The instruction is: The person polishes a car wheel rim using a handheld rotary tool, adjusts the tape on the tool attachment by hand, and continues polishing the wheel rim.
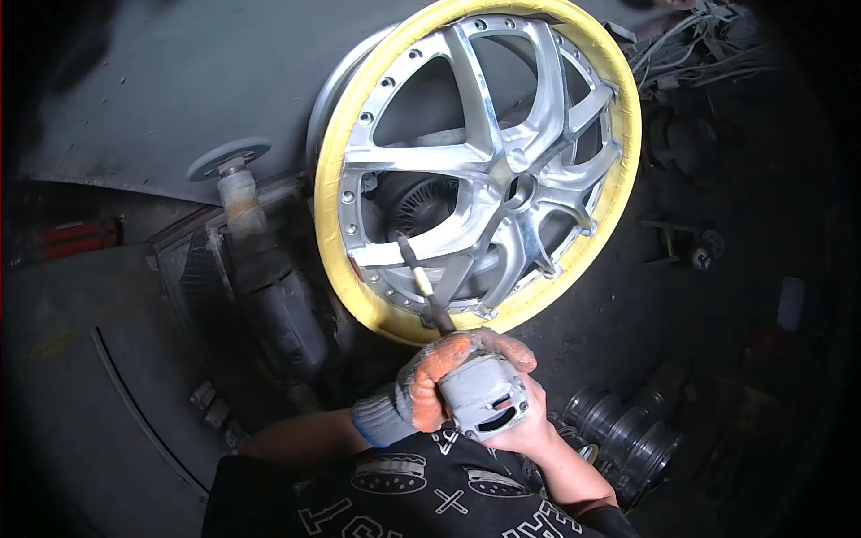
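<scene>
My left hand, in an orange-coated grey glove, wraps around the front of a grey die grinder. My right hand, bare, closes around the right side of its body, partly hidden by the housing. From the grinder a long shaft points up and away. Its dark tip lies over a lower-left spoke of a silver alloy wheel; whether it touches, I cannot tell. Yellow tape or film covers the outer lip of the wheel, which stands tilted in front of me.
Left of the wheel stands a motor with a round grey disc on its upper end. Several cables hang at the upper right. Shiny dark cylindrical parts lie at the lower right. A red object sits far left.
</scene>
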A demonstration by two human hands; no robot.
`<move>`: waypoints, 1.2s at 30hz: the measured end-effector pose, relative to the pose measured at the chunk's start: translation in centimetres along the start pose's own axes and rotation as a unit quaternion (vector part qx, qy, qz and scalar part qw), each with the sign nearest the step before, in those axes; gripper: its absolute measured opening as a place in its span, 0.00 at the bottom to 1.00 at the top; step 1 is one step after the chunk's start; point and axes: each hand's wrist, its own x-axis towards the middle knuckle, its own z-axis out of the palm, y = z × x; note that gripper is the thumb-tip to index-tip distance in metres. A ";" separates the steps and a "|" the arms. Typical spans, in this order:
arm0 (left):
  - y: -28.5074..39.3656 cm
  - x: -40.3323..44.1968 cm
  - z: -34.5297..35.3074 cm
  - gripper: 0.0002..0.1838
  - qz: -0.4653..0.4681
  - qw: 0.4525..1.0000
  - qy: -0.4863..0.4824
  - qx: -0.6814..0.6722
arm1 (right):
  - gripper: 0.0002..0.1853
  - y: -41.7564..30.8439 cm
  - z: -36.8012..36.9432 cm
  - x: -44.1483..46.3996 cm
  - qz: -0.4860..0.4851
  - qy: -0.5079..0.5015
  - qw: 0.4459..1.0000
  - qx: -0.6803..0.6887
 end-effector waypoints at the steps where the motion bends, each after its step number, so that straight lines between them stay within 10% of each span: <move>1: 0.3 -0.3 0.1 0.33 0.014 0.999 -0.004 -0.029 | 0.39 -0.2 0.4 0.1 -0.011 -0.005 1.000 -0.009; 17: 0.8 4.0 0.7 0.54 -0.009 0.995 0.012 0.094 | 0.37 1.3 -2.2 1.2 0.080 0.061 0.992 0.073; 20: -4.3 5.2 -5.7 0.35 -0.024 0.999 -0.031 -0.019 | 0.32 0.8 -3.2 2.1 0.108 0.083 0.988 0.070; 36: -1.6 6.6 0.2 0.39 -0.043 0.994 0.043 0.088 | 0.30 2.0 -3.8 1.8 0.148 0.076 0.976 0.141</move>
